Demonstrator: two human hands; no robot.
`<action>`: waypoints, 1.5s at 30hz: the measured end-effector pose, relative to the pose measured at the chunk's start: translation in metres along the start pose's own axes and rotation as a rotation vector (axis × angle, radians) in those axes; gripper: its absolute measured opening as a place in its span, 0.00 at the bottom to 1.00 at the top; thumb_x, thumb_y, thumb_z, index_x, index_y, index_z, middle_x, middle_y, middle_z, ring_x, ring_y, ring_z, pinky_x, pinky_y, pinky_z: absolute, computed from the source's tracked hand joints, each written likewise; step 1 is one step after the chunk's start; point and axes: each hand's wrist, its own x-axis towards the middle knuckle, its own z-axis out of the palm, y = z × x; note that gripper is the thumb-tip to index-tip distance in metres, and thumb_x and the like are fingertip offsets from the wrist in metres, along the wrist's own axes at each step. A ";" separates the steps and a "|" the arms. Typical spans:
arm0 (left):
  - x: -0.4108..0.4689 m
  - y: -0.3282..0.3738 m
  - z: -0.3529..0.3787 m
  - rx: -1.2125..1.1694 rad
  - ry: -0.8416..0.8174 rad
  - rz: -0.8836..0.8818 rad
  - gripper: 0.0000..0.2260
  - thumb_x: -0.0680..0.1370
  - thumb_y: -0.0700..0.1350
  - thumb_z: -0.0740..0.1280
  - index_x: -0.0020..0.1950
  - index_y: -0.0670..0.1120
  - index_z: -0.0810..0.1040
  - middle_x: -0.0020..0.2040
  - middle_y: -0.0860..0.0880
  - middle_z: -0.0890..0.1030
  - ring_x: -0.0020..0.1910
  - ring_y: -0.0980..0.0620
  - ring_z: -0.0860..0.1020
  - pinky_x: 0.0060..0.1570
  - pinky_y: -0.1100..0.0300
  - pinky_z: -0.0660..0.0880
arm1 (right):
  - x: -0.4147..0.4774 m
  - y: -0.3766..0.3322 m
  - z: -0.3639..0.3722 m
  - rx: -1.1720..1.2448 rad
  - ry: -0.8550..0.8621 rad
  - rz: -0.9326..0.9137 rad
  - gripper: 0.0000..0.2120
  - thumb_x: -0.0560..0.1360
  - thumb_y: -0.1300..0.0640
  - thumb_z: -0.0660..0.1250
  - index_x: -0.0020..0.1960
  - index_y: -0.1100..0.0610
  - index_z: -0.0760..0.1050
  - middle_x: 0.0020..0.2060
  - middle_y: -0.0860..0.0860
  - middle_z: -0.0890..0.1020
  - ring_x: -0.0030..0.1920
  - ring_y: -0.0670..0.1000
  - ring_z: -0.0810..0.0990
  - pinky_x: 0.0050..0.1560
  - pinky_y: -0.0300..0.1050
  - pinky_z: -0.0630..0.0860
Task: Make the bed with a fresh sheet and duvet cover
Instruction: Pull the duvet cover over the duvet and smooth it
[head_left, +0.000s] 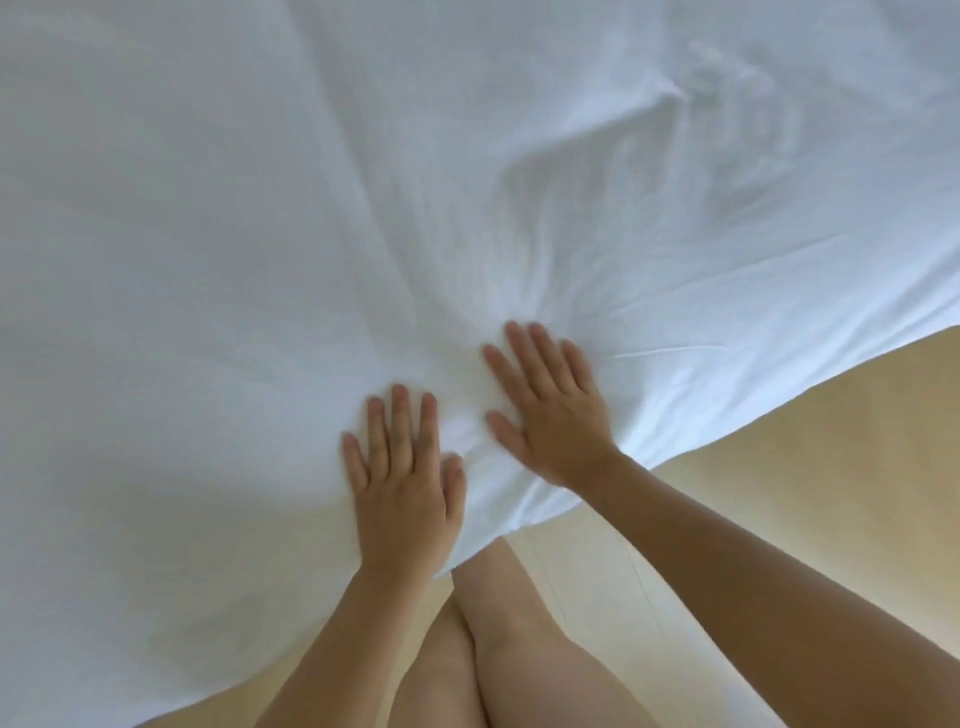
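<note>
White bedding (311, 208), a sheet or duvet cover, fills most of the head view and drapes over a corner of the bed near me. My left hand (402, 483) lies flat on it, palm down, fingers spread. My right hand (550, 410) also presses flat on the cloth just to the right and a little farther away. Neither hand grips the fabric. Creases fan out from under my right hand towards the upper right, where the cloth is bunched (727, 104).
A pale beige floor (779, 467) shows at the right and bottom. My bare legs (493, 649) stand against the corner of the bed between my forearms. The bedding's edge (779, 364) runs diagonally from the corner to the right.
</note>
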 end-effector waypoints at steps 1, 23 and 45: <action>-0.008 0.011 0.007 -0.007 0.002 -0.001 0.27 0.76 0.52 0.56 0.74 0.46 0.60 0.74 0.40 0.62 0.75 0.40 0.54 0.71 0.41 0.48 | -0.013 0.025 0.000 -0.035 -0.016 0.071 0.27 0.79 0.41 0.49 0.74 0.54 0.58 0.73 0.57 0.63 0.73 0.57 0.60 0.70 0.54 0.56; -0.030 0.187 0.073 -0.537 0.199 -0.567 0.31 0.74 0.55 0.57 0.74 0.41 0.62 0.76 0.37 0.56 0.75 0.38 0.52 0.71 0.46 0.49 | -0.106 0.162 0.009 -0.061 0.051 -0.146 0.26 0.77 0.47 0.55 0.74 0.52 0.57 0.73 0.58 0.64 0.73 0.58 0.57 0.73 0.52 0.49; 0.014 0.324 0.123 -1.661 0.522 -1.757 0.15 0.81 0.48 0.59 0.35 0.45 0.67 0.27 0.51 0.68 0.23 0.55 0.67 0.27 0.62 0.64 | -0.147 0.290 0.030 -0.036 -0.013 -0.340 0.39 0.58 0.56 0.74 0.66 0.63 0.64 0.60 0.63 0.72 0.62 0.62 0.63 0.66 0.64 0.64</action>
